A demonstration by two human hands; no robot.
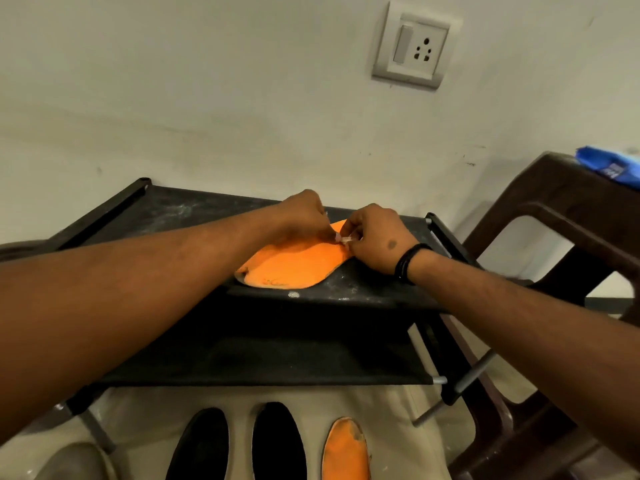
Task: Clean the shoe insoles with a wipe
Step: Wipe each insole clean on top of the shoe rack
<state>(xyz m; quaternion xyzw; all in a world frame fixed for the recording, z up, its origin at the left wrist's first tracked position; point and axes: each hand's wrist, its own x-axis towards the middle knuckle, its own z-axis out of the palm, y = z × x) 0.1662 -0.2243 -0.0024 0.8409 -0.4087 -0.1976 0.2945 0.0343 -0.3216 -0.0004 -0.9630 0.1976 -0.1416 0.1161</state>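
Note:
An orange insole point(294, 265) lies flat on the top shelf of a black fabric shoe rack point(173, 209). Both hands hover over its far end. My left hand point(304, 216) and my right hand point(375, 237) have their fingers curled and together pinch a small white wipe point(344, 239) between them, just above the insole. Most of the wipe is hidden inside the fingers. On the floor below lie a second orange insole point(346, 452) and two black insoles point(204, 448).
A brown plastic chair point(554, 216) stands to the right of the rack, with a blue wipes pack point(613, 168) on its seat. A wall socket point(412, 46) is on the wall behind. A lower rack shelf point(277, 351) lies under my arms. A grey shoe toe point(72, 462) shows bottom left.

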